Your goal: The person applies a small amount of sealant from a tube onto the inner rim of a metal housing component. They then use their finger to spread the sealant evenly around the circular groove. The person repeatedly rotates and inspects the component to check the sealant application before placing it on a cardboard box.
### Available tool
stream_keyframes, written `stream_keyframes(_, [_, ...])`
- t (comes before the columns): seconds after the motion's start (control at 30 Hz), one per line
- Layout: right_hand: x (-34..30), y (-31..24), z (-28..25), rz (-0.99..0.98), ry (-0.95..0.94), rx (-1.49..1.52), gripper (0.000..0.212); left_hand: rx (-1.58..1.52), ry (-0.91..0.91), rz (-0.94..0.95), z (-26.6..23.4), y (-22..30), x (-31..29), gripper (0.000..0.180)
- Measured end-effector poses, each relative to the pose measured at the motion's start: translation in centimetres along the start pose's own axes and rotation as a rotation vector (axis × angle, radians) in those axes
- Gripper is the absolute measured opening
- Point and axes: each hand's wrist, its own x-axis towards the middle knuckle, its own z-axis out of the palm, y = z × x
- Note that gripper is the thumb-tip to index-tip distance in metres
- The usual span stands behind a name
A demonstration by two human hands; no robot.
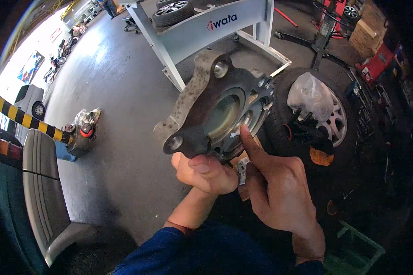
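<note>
My left hand (pixel 205 174) grips a grey metal steering knuckle (pixel 192 98) from below, its thumb pressed along the lower edge. The part is held up and tilted, and its curved arm with two bolt holes faces up and left. A round bore (pixel 225 114) shows in its middle. My right hand (pixel 280 192) is at the part's right side. Its index finger is stretched out, and the tip is at the round face beside a small whitish smear (pixel 234 135). The other fingers are curled and partly hidden. A small brown and silver packet (pixel 243 176) shows between my hands; I cannot tell whether they touch it.
A tyre with a silver rim (pixel 338 119) lies at right, carrying a clear plastic bag (pixel 309 96) and dark items. Hand tools (pixel 363 103) lie beyond it. A white stand (pixel 206 34) holds wheels ahead. A vehicle bumper (pixel 43 183) and a striped pole (pixel 27 120) are at left.
</note>
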Motion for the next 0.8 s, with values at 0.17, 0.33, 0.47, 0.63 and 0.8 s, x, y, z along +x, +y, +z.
stream_keyframes(0.17, [-0.01, 0.02, 0.05, 0.013, -0.005, 0.091, 0.058, 0.014, 0.008, 0.006, -0.10, -0.06, -0.09, 0.082])
stream_keyframes(0.33, [-0.11, 0.03, -0.04, 0.044, -0.019, 0.165, 0.056, 0.012, 0.012, 0.007, 0.11, -0.17, -0.10, 0.082])
stream_keyframes(0.47, [-0.16, 0.08, -0.03, 0.036, -0.014, 0.199, 0.054, 0.017, 0.021, 0.008, 0.11, -0.18, -0.09, 0.082])
stream_keyframes(0.63, [-0.27, 0.03, -0.07, 0.092, -0.036, 0.259, 0.056, 0.027, 0.025, 0.003, -0.06, -0.24, -0.26, 0.081])
stream_keyframes(0.8, [-0.44, 0.33, 0.02, 0.139, -0.046, 0.362, 0.057, 0.039, 0.022, -0.003, -0.19, -0.26, -0.43, 0.081])
